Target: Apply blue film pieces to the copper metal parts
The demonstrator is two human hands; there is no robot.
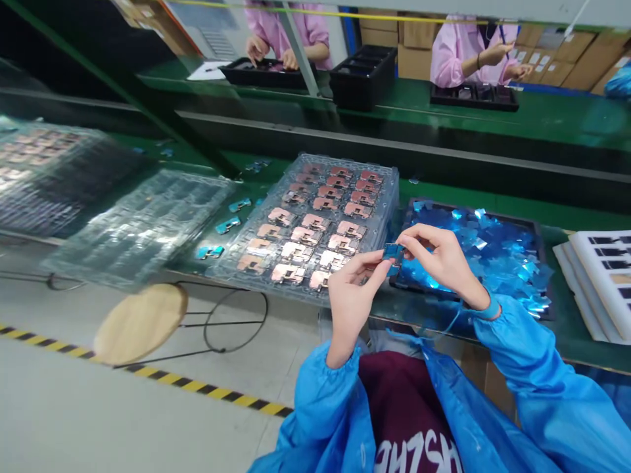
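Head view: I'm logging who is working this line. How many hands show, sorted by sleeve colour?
Blue sleeves: 2, the left hand and right hand, both pinching a blue piece
Pink sleeves: 4, the co-workers' hands across the far bench, two each
Total: 6

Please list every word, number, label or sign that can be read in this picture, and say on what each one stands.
Nothing can be read with certainty.
Maroon shirt: large white letters, upside down and cut off by the blue jacket; not surely readable.
Labels on cardboard boxes: too small to read.
Small blue piece between left hand and right hand: no text seen.
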